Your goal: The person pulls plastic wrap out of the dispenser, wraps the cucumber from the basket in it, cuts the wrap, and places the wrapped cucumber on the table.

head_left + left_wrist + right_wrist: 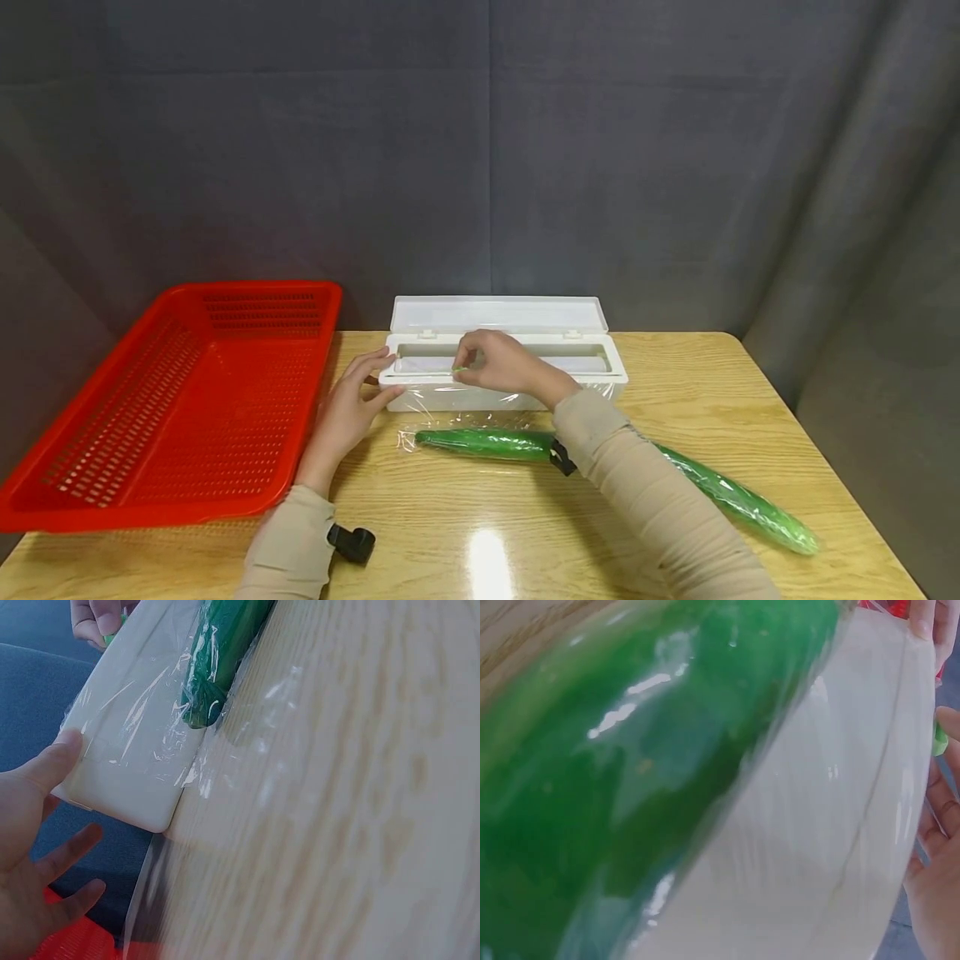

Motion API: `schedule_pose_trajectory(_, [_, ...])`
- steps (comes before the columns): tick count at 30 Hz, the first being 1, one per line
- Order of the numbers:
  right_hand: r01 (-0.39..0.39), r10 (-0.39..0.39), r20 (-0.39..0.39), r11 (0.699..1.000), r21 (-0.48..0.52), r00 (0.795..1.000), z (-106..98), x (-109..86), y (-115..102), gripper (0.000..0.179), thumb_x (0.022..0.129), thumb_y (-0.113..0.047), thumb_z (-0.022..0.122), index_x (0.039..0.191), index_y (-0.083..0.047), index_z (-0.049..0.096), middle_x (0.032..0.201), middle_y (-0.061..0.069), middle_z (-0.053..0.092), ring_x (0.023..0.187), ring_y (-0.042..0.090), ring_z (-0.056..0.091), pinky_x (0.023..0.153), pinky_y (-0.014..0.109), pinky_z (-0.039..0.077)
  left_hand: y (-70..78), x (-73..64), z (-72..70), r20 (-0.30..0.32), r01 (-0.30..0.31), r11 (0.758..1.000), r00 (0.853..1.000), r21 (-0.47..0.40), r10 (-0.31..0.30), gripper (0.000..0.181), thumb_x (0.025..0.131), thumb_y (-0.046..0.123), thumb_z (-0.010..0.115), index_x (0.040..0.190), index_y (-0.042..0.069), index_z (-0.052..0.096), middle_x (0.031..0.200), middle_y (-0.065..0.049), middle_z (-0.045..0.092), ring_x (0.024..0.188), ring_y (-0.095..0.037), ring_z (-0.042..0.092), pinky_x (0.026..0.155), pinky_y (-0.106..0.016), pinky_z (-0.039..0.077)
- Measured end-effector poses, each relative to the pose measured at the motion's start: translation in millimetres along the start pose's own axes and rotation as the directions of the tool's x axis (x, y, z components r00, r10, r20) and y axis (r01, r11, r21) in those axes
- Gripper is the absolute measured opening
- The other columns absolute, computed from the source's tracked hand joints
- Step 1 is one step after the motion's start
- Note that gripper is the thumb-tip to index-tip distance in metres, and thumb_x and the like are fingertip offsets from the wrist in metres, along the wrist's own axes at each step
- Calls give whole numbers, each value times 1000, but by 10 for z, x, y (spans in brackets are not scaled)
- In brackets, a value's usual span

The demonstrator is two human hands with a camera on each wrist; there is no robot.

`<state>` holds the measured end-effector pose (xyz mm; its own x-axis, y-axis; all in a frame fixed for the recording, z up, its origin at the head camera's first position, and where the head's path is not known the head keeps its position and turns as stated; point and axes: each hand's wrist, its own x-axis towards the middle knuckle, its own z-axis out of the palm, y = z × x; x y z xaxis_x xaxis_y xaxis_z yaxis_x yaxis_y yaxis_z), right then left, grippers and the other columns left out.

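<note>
A white cling film dispenser [504,398] stands at the back of the table with its lid [498,314] raised. My right hand [495,360] pinches a small green slide cutter [940,740] on the dispenser's front edge, left of the middle. My left hand [351,412] holds the dispenser's left end, thumb on the front edge; in the left wrist view its lower fingers spread free. Clear cling film [135,712] hangs over the front and reaches a green cucumber [480,443] lying before it. Right of my forearm shows another film-covered length of cucumber [750,504].
A large red plastic basket [300,400] stands on the left, close to my left hand. Grey curtain [480,167] hangs behind the wooden table [420,525]. Each sleeve carries a black wrist mount [352,544].
</note>
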<state>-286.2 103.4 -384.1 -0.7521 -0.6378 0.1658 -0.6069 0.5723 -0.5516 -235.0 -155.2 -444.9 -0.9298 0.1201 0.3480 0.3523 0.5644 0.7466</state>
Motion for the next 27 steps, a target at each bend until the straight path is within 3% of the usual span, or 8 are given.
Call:
schedule_pose_trajectory(7, [-22,22,-9,999,-40,1000,-41,-43,54,7,85,-18,75,82,-17,69,87,-8,64,88,12,60,83,31,50,0,-8,13,-6,-3,1000,1000,5,3,51,86,18,78,134,10,61,147,-3,49,102,-25,60,83,-42,47])
schedule_pose_trajectory(27, [-30,30,-19,999,-12,999,-183,-203,170,8,83,-13,75,80,-17,68,86,-8,64,88,14,59,81,33,49,-4,12,2,3,19,1000,1000,5,-19,49,88,21,77,134,12,60,147,0,49,103,-24,60,79,-39,47])
